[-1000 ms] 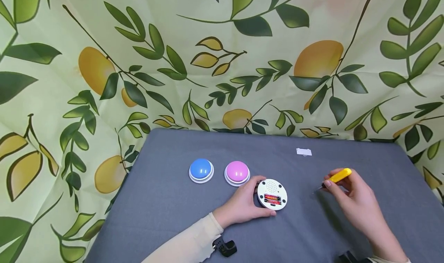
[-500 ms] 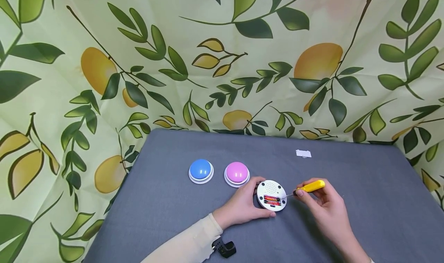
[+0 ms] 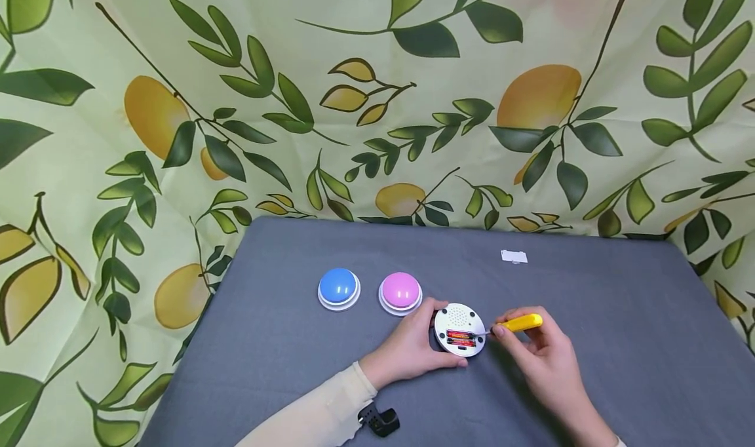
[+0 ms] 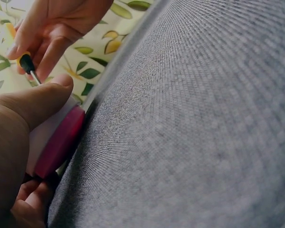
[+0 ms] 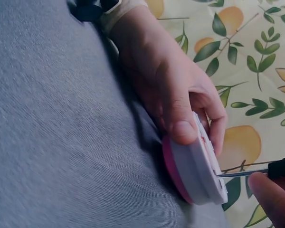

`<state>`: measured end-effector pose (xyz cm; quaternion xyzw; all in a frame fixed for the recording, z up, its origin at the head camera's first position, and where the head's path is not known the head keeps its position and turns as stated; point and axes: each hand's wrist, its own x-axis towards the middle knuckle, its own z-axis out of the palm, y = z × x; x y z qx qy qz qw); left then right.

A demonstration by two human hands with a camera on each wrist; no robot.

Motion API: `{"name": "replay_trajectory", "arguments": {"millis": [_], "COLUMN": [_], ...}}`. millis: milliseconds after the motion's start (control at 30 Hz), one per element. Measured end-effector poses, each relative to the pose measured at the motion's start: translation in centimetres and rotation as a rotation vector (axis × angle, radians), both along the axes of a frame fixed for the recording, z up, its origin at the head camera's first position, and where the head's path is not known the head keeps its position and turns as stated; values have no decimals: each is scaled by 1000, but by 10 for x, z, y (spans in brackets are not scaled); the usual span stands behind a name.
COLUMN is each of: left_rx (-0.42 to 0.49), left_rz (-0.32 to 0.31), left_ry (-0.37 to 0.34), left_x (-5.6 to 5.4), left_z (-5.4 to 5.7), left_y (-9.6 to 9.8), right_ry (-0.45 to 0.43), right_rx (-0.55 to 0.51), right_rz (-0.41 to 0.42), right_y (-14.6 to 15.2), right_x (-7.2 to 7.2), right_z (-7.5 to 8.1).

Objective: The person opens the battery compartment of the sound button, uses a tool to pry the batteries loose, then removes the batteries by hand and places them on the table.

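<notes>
My left hand [image 3: 407, 349] grips a round white button by its rim, thumb on the near side and fingers on the far side. The button [image 3: 459, 316] lies underside up; its pink dome shows below the white base in both wrist views. Two red batteries [image 3: 461, 338] sit in its open compartment. In my right hand [image 3: 545, 352] is a yellow-handled screwdriver [image 3: 522, 323], pinched between thumb and fingers. Its thin metal shaft [image 5: 242, 174] points left, and the tip touches the underside at the right end of the battery compartment.
Beyond the left hand stand a blue domed button [image 3: 339, 287] and a pink domed button [image 3: 400, 291], both dome up. A small white battery cover [image 3: 514, 256] lies farther back on the grey cloth-covered table [image 3: 283, 368]. A leaf-patterned curtain [image 3: 354, 106] rises behind.
My right hand has moved left with the screwdriver, bringing its tip from open space to the battery compartment. The left hand and the button it holds have stayed nearly in place.
</notes>
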<state>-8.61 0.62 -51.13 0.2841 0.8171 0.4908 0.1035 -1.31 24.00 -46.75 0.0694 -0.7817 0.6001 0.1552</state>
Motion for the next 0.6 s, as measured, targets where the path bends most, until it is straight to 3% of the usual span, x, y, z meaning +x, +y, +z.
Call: {"name": "replay_trajectory", "arguments": {"millis": [233,467,600], "left_rx": [-23,-30,-49], "left_rz": [14,14,18], "left_ry": [13,37,36], "left_x": [0,-1,1], "left_z": [2,2,2], "left_y": [1,1,-1], "right_ry": [1,47,31], "right_rx": [-438,-670,-729], "right_rz": [88,170,170], "right_y": [5,9,10], "right_x": [-1,-5,-6], "right_z": [-12,-26,-30]}}
